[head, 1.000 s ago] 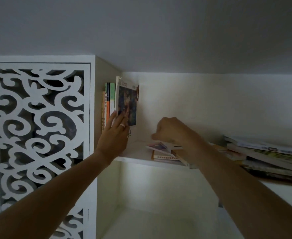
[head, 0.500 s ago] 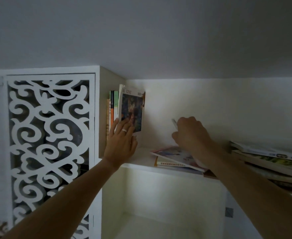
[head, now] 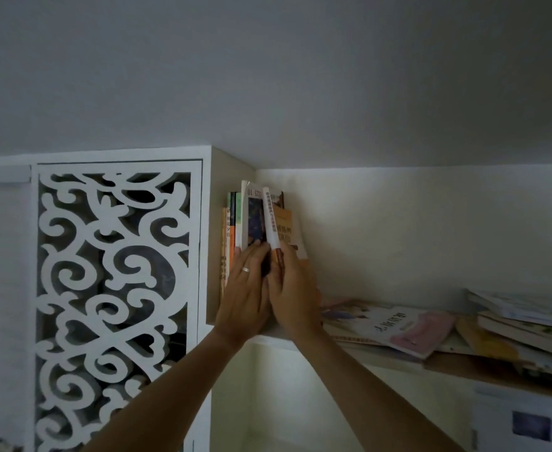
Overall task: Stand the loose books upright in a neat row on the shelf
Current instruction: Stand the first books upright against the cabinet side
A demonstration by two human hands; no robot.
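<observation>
Head view, taken largest first: the shelf runs from the centre of the frame toward the lower right, butting at its left end against a white cabinet with a scrolled fretwork panel filling the left side of the picture. Right of centre a loose heap of flat books sprawls along the board, several overhanging its front edge. At centre, hard against the cabinet side, stands the upright row.

Judging by this, the step in hand is adding one more volume to that row. The right hand holds an orange-covered book with a white spine, fingers closed around its lower part, leaning slightly right at the row's end. The left hand, wearing a ring, lies flat with fingers together against the dark-covered magazine, bracing the row.

Next, the book likely needs pushing square and vertical against its neighbour, then another must be fetched from the heap while the left hand steadies the row.

Writing: "10" shows on the magazine's top edge with further digits partly hidden; the white spine and a flat cover in the heap carry characters too small to read.
</observation>
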